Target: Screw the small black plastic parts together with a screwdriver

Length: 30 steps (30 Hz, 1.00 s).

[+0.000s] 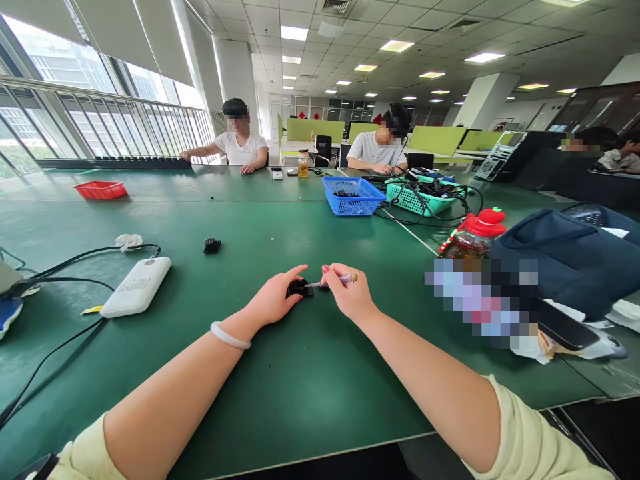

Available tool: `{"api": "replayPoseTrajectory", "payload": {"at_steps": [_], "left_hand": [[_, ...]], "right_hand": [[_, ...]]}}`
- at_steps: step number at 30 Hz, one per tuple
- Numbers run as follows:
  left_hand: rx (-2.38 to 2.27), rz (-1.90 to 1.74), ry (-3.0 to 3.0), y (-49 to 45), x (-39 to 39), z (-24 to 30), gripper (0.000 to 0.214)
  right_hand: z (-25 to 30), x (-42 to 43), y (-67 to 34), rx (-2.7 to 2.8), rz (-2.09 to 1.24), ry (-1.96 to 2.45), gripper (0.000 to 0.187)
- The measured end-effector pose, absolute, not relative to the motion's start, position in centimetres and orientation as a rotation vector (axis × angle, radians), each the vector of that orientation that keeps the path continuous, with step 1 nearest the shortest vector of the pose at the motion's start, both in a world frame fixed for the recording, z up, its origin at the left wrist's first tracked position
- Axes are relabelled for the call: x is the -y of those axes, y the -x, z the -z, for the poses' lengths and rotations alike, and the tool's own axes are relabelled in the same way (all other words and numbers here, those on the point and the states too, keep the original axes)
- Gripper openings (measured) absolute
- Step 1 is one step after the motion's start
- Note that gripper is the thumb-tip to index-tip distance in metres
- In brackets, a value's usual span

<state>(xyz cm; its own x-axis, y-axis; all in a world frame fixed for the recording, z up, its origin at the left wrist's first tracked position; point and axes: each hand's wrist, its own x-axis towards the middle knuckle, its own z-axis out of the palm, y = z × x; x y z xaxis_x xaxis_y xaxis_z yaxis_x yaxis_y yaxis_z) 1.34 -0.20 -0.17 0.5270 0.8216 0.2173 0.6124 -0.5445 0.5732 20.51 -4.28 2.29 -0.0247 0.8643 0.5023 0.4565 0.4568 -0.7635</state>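
Observation:
My left hand [274, 299] rests on the green table [300, 387], its fingers curled round a small black part [300, 288] and pressing it down. My right hand [349, 293] is closed on a thin pen-like tool [336, 281] with a silver shaft, whose tip points left at the black part. A white bangle [229, 337] circles my left wrist. A second small black part [211, 245] lies alone farther back on the left.
A white power bank [136, 287] with cables lies at the left. A blue basket [353, 195] and a teal basket [420, 198] of cables stand behind, a red tray [101, 190] far left. A red-capped bottle [473, 239] and dark bag [565, 257] are on the right. Two people sit across the table.

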Motion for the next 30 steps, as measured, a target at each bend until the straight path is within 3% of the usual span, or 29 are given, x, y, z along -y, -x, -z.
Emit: {"api": "replayPoseTrajectory", "payload": {"at_steps": [5, 19, 30], "left_hand": [[-1.097, -0.693, -2.375, -1.5, 0.1, 0.1, 0.063], [-1.154, -0.658, -2.446, -1.5, 0.2, 0.3, 0.06], [-1.072, -0.714, -2.608, -1.2, 0.1, 0.0, 0.051]], "right_hand": [[-2.5, 4.8, -19.6, 1.901, -0.427, 1.076, 0.031], [-2.3, 4.6, -19.4, 1.94, -0.323, 1.024, 0.034], [-0.9, 3.3, -19.1, 1.704, -0.521, 1.087, 0.036]]}}
